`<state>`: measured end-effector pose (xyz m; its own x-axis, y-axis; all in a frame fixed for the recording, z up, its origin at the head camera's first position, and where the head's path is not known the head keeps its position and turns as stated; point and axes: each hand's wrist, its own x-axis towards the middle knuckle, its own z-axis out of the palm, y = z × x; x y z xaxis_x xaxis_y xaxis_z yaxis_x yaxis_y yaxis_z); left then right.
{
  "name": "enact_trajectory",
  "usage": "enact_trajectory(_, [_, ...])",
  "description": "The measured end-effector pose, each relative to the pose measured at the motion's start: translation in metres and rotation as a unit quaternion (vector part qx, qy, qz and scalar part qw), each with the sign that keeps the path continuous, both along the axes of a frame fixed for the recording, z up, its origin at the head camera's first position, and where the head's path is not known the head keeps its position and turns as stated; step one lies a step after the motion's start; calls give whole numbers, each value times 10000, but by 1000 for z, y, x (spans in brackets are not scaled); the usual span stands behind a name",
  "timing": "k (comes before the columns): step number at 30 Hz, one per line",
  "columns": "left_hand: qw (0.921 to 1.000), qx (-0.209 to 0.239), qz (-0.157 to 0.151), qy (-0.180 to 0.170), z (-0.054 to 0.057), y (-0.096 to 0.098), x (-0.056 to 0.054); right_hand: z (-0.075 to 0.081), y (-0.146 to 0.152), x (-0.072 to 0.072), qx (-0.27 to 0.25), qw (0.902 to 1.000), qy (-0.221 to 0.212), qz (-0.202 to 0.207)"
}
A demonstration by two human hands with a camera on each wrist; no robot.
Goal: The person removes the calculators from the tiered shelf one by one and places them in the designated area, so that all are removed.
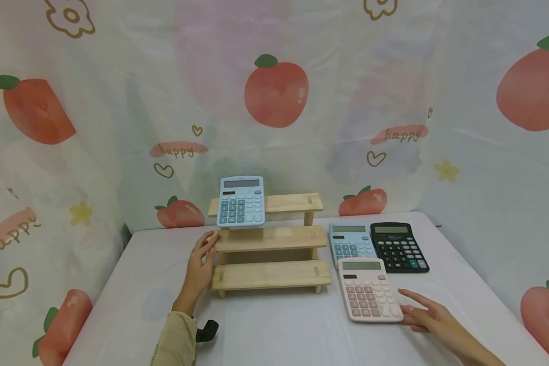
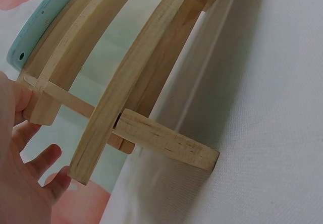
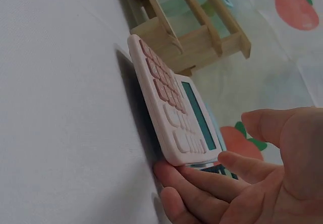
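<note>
A three-tier wooden stand [image 1: 274, 274] stands on the table; my left hand [image 1: 201, 269] touches the left end of its middle board. In the left wrist view, the left fingers [image 2: 48, 158] are spread beside the board ends. A light blue calculator [image 1: 241, 203] leans upright on the top tier. My right hand [image 1: 427, 315] is at the right edge of a pink calculator [image 1: 370, 295]. Its lower fingertips [image 3: 166, 171] touch that edge, while the uppermost digit stands apart. The pink calculator lies tilted, its top overlapping a second blue calculator [image 1: 349, 236].
A black calculator [image 1: 398, 246] lies beside the second blue one, at the table's right rear. By the left sleeve is a black curved object [image 1: 207, 331], partly hidden. A printed cloth backdrop [image 1: 274, 162] rises behind the white table [image 1: 274, 335].
</note>
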<state>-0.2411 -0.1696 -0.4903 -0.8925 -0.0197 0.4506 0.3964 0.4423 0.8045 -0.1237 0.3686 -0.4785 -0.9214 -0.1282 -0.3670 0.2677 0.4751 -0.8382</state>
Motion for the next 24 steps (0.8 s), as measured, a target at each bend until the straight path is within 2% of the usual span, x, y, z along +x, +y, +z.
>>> enact_trajectory(5, [10000,5,6,-27,0,0,0,5,4,2,270,9992,293,-5])
enact_trajectory(7, [10000,5,17,-55,0,0,0,7,5,1,277,9992,277,-119])
enact_trajectory(15, [10000,-34,16,-24,0,0,0,8,9,0,3,9996,271,-43])
enact_trajectory(24, [10000,-26,-14,63,-2,-1,-1,17,-2,-6,279,9990,341,-99])
